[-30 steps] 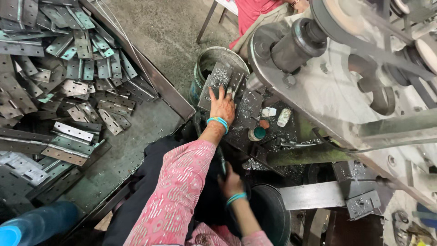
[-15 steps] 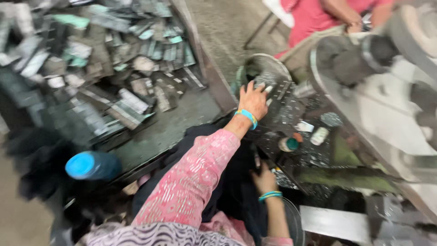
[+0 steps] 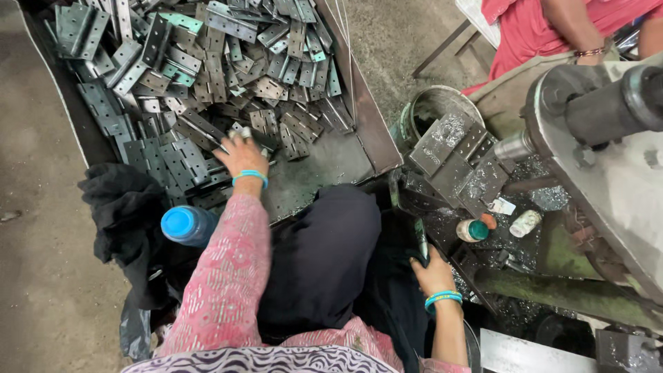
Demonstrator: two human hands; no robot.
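While the left hand (image 3: 242, 155) closes its fingers on flat, stiff steel hinge plates (image 3: 207, 148) near the front edge of the metal tray (image 3: 366, 131), likely heavy, sharp-edged and best pinched by their long sides, the right hand (image 3: 431, 273) grips a dark handle (image 3: 421, 238).

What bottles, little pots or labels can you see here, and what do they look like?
Plastic bottle with bright blue cap: beside the black cloth, by the left arm.
Small round pot with teal lid: on the dirty machine bench.
Small white cylinder container: lying right of that pot.
Small white label scrap: just above them.
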